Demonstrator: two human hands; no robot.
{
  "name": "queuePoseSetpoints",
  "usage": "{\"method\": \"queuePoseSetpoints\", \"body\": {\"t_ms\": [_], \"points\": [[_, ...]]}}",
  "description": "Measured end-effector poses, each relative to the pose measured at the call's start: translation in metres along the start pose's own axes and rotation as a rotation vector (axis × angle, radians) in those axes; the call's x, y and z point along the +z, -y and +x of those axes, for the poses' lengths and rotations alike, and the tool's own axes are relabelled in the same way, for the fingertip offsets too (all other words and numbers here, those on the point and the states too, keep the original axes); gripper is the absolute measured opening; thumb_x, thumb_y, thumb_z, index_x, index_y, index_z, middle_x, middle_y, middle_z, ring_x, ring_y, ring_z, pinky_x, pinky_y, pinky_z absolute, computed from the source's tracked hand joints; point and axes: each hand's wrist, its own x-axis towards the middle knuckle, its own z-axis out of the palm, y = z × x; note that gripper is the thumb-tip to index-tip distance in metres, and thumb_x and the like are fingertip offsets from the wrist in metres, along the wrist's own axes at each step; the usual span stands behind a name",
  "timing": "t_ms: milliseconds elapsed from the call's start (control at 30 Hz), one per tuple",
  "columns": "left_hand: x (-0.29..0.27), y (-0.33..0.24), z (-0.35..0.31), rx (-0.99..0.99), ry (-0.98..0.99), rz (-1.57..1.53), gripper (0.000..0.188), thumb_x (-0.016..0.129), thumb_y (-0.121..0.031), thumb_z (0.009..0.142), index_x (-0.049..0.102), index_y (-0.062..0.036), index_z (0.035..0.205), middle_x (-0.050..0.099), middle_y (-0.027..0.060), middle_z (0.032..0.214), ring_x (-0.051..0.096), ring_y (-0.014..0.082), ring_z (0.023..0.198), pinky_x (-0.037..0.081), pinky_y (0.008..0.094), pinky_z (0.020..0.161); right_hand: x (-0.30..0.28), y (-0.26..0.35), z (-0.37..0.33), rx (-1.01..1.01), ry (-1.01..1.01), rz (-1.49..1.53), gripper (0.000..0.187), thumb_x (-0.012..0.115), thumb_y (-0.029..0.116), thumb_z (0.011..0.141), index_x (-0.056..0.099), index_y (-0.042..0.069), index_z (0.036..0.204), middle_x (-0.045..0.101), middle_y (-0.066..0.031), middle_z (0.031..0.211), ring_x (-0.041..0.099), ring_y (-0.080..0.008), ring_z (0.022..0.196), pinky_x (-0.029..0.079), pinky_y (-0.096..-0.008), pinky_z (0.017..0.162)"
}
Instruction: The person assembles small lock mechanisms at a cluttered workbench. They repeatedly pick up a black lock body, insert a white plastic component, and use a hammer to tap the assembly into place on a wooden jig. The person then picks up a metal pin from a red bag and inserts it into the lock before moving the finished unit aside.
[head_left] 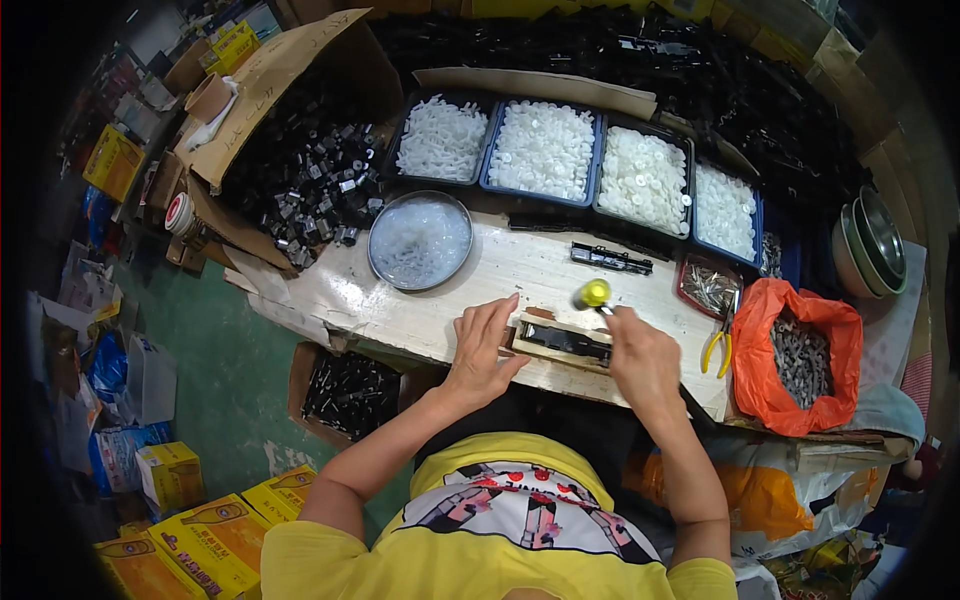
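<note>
My right hand is wrapped round the handle of a small hammer. Its yellow-green head is held up just beyond a wooden holding block. In the slot of that block lies a long black plastic part, its right end partly hidden by my right hand. My left hand is at the block's left end with its fingers stretched apart, nothing gripped. Whether its fingertips touch the block, I cannot tell. Farther back on the white bench rests another long black part with metal pieces on it.
Along the back stand trays of small white plastic pieces. A round dish of clear bits is at left, beside heaped black-and-metal parts. To the right are yellow-handled pliers, a tray of pins and an orange bag of metal parts.
</note>
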Motion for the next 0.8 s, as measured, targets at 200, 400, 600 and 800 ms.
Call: {"method": "queuePoseSetpoints", "body": {"t_ms": [200, 400, 600, 800], "points": [[0.016, -0.02, 0.023, 0.175, 0.098, -0.022, 0.073, 0.072, -0.005, 0.064, 0.038, -0.0047, 0.129, 0.05, 0.0117, 0.116, 0.043, 0.0296, 0.103, 0.03, 0.0387, 0.087, -0.002, -0.047, -0.032, 0.151, -0.122, -0.165, 0.014, 0.054, 0.022, 0.087, 0.059, 0.008, 0.087, 0.059, -0.0121, 0.064, 0.057, -0.033, 0.055, 0.044, -0.0414, 0.049], [-0.004, -0.01, 0.03, -0.124, 0.014, -0.264, 0.06, 0.058, 0.005, 0.068, 0.044, -0.005, 0.125, 0.054, 0.0096, 0.107, 0.047, 0.0245, 0.101, 0.033, 0.036, 0.088, -0.011, -0.02, -0.037, 0.059, -0.08, 0.189, 0.016, 0.058, 0.017, 0.084, 0.061, 0.005, 0.094, 0.059, -0.0138, 0.065, 0.058, -0.0317, 0.057, 0.045, -0.0398, 0.052], [-0.018, 0.022, 0.016, -0.296, -0.134, -0.411, 0.058, 0.047, 0.009, 0.069, 0.047, -0.0085, 0.124, 0.058, 0.0049, 0.101, 0.054, 0.0151, 0.096, 0.039, 0.0279, 0.079, -0.011, 0.033, -0.023, -0.305, -0.188, 0.244, 0.018, 0.062, 0.015, 0.08, 0.061, 0.004, 0.094, 0.058, -0.0103, 0.063, 0.057, -0.0257, 0.054, 0.043, -0.0355, 0.048], [-0.016, 0.022, 0.015, -0.27, -0.097, -0.474, 0.054, 0.047, 0.01, 0.07, 0.05, -0.007, 0.121, 0.058, 0.0055, 0.099, 0.055, 0.0144, 0.092, 0.039, 0.0252, 0.077, 0.004, 0.031, -0.025, -0.185, 0.065, 0.069, 0.013, 0.059, 0.016, 0.082, 0.062, 0.003, 0.086, 0.058, -0.012, 0.059, 0.057, -0.0283, 0.049, 0.044, -0.0379, 0.049]]}}
